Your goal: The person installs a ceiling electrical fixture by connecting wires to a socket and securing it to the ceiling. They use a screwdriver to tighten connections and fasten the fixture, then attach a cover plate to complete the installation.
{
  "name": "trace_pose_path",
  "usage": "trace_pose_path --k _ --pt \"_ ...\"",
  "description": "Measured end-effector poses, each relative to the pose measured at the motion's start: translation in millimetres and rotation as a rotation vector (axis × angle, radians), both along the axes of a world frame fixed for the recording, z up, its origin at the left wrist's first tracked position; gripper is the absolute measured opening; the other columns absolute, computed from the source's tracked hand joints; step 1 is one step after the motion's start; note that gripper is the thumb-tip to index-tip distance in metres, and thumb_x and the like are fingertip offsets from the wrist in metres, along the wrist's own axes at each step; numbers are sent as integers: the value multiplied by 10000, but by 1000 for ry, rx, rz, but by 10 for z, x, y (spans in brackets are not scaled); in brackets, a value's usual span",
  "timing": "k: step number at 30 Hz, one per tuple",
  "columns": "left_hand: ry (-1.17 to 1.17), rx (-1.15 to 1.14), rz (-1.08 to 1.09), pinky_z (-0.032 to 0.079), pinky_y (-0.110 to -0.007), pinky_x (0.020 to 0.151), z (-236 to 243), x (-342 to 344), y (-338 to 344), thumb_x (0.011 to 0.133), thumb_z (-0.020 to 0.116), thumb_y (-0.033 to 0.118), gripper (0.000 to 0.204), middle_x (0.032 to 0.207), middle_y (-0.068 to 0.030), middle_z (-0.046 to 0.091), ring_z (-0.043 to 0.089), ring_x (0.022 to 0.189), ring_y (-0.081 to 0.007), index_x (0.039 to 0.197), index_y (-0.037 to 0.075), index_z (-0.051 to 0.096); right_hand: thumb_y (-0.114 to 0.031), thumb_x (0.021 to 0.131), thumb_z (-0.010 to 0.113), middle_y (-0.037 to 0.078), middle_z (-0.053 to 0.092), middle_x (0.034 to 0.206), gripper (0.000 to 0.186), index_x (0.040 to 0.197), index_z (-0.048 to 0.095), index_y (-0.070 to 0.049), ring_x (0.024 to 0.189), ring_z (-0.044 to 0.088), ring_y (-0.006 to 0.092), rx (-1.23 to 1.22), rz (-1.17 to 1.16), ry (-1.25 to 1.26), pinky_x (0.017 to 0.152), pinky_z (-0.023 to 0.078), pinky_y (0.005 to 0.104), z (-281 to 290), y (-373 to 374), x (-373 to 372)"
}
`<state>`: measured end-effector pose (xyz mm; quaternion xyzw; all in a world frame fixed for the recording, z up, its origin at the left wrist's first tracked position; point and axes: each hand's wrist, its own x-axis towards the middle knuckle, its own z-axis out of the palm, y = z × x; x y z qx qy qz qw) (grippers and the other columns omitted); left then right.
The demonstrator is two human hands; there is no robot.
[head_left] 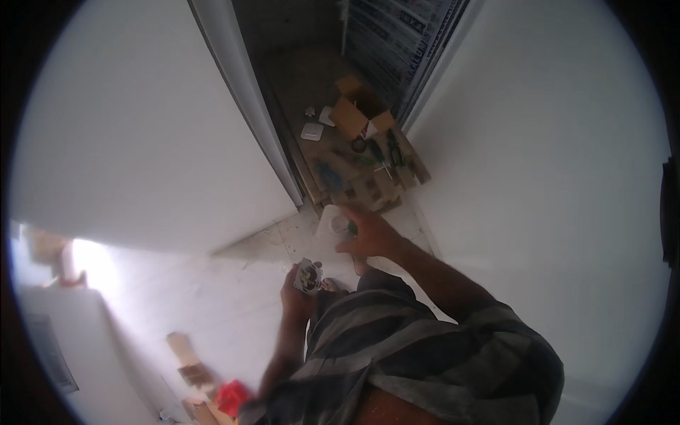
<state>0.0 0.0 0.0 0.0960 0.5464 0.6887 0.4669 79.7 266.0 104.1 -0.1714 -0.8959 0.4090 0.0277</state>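
right hand (371, 235) at plate (326, 220) edge, left (295, 292) apart

White plate (327, 222); grey-striped shirt (397, 340)

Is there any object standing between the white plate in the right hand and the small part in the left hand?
Nothing visible does. The white plate in the right hand and the small part in the left hand are apart, with only pale floor showing between them.
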Motion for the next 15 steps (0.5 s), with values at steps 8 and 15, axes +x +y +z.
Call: trace_pose_path --k 8,15 --pt "430 -400 -188 506 -314 1030 179 402 -50 900 766 106 516 1303 -114 677 667 1181 -191 1380 52 584 -179 684 887 231 541 1434 938 1501 439 -71 1314 552 398 149 -138 -94 1075 472 453 -1139 1204 -87" --pt "566 -471 -132 541 -291 952 1044 270 290 937 692 18 334 1215 -93 698 687 1087 -164 1270 34 672 -38 825 707 260 575 1369 704 1471 429 -63 1239 598 440 276 -21 -172 1038 489 496 -1759 1806 -914"
